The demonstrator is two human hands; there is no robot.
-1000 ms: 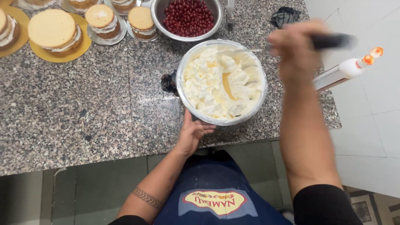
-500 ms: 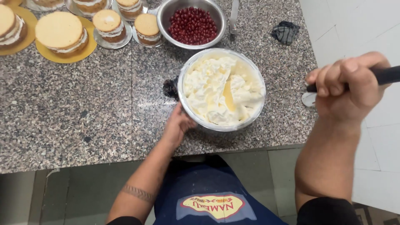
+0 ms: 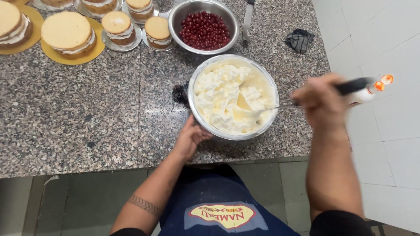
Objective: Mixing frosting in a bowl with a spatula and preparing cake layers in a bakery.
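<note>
Apron in dark blue fills the bottom of the view, worn by the person, with a yellow patch at its middle. Both forearms rise from it toward the speckled granite counter.

Left hand rests against the near rim of the cream bowl, fingers spread narrowly and cupped on the metal wall at its lower left edge. A tattooed band circles the left forearm lower down.

Right hand sits to the right of the bowl, past the counter edge, fingers wrapped tight around the black handle of a spatula. The hand is motion-blurred. A thin metal blade runs from the fist leftward into the cream, its end buried in the white mass near the right inner wall. Just beyond the fist, a white bottle with orange caps shows, also blurred; whether it lies on the floor or elsewhere cannot be told.

Cream bowl stands near the front right corner of the counter, round, shiny metal, heaped with white whipped cream. A dark scrap lies touching its left side.

Farther back, a smaller metal bowl of red cherries stands just behind the cream bowl. A knife lies to its right, and a dark cloth beyond that. Layered sponge cakes on round boards line the far left.
</note>
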